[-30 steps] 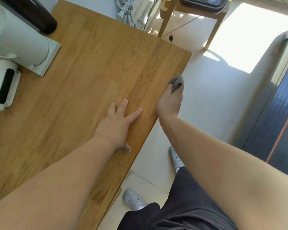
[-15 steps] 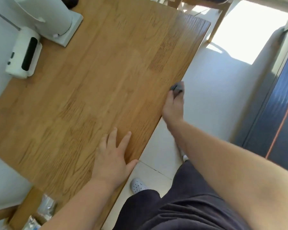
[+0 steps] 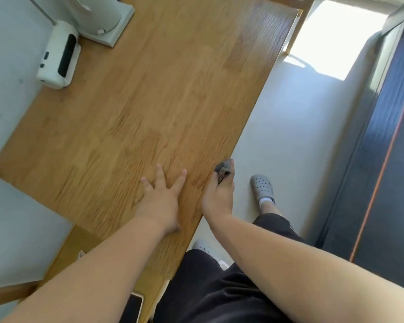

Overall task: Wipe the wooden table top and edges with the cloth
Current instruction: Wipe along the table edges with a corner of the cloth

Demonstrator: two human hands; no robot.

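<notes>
The wooden table top [image 3: 149,101] fills the middle of the head view, its long right edge running from the far right corner down toward my body. My right hand [image 3: 218,197] grips a small grey cloth [image 3: 223,170] bunched against that right edge, thumb on top of the wood. My left hand [image 3: 161,197] lies flat on the table top with fingers spread, just left of the right hand, holding nothing.
A white device with a black panel [image 3: 58,57] and a white appliance on a square base [image 3: 105,22] stand at the table's far left. My grey clogs [image 3: 262,188] are on the pale floor. A phone [image 3: 133,308] lies near the lower edge. A dark door [image 3: 387,159] is on the right.
My right hand has slid the cloth along the right edge toward my body. My left hand stays flat on the top, and the view has swung to show more of the table.
</notes>
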